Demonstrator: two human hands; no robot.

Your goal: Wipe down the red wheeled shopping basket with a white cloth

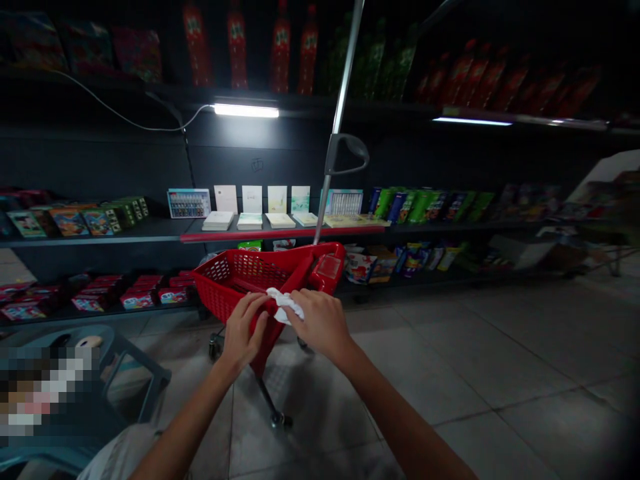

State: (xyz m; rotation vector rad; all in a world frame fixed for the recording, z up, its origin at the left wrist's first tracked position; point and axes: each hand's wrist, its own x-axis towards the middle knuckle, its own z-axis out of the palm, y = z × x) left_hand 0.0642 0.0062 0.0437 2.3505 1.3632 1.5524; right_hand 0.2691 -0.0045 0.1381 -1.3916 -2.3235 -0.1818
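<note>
A crumpled white cloth (286, 305) sits at the near rim of the red basket (235, 280), pinched between both hands. The left hand (243, 331) and right hand (320, 322) each have fingers closed on it. What the basket holds cannot be made out. Behind the basket, a shelf (280, 233) carries small books.

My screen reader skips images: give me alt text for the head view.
Two hands, left hand and right hand, hold a white cloth at the rim of a red shopping basket on wheels, facing dim store shelves.
</note>
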